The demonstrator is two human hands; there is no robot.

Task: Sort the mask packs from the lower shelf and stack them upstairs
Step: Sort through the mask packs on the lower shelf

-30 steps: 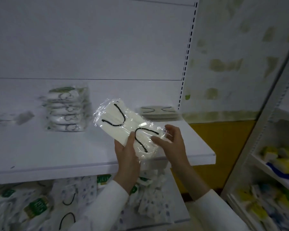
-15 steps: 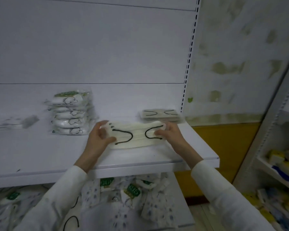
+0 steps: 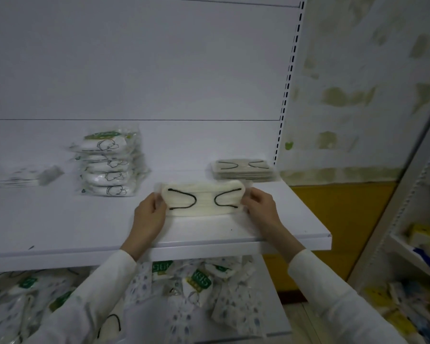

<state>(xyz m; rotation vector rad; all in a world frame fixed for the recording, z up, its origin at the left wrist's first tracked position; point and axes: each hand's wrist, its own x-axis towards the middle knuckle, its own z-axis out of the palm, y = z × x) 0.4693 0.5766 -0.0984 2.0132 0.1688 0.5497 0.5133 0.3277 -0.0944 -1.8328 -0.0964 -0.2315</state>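
On my screen the fingers (image 3: 159, 202) of the left hand (image 3: 149, 217) are curled around the left end of a cream mask pack (image 3: 204, 202), and the fingertips (image 3: 252, 197) of the right hand (image 3: 261, 207) pinch its right end. Both hands hold it narrow, one at each short side. The pack lies flat, with its two black ear loops facing up, and I judge it rests on the upper shelf (image 3: 85, 232) near the front edge, but I cannot tell if it has its full weight down.

Just behind the pack, toward the right post, stands a low stack of packs with black loops (image 3: 243, 171). It looks like the same kind, so I think this pack belongs there. The pack is close to that stack but does not touch it. Further left there is a taller stack of green-label packs (image 3: 109, 167), and at the far left a flat blurred pile (image 3: 13, 177) which I cannot identify.

For progress, I judge that the sorting has begun well: two neat stacks are up. Much is left, because the lower shelf (image 3: 268, 281) carries a loose heap of mixed packs (image 3: 196, 284). At the right, a side rack (image 3: 412, 247) holds yellow and blue goods, which are not part of my job.
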